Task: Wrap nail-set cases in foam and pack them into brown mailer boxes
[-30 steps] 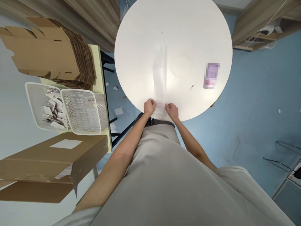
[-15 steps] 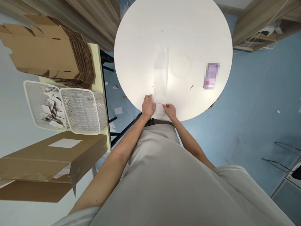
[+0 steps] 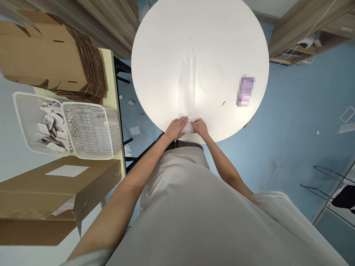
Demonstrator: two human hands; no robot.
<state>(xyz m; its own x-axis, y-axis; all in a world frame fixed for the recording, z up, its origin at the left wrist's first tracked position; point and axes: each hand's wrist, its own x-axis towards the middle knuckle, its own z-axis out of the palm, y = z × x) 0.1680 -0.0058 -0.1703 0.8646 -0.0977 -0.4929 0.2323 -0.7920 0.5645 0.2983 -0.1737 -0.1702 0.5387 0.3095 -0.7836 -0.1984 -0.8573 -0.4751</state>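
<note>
A long clear plastic strip lies on the round white desk. It runs from the middle to the near edge, right in front of me. My left hand lies flat on its near end, fingers open and straight. My right hand touches the same end from the right with bent fingers. I cannot tell if they pinch it. Two white baskets sit on a yellow desk to the left.
</note>
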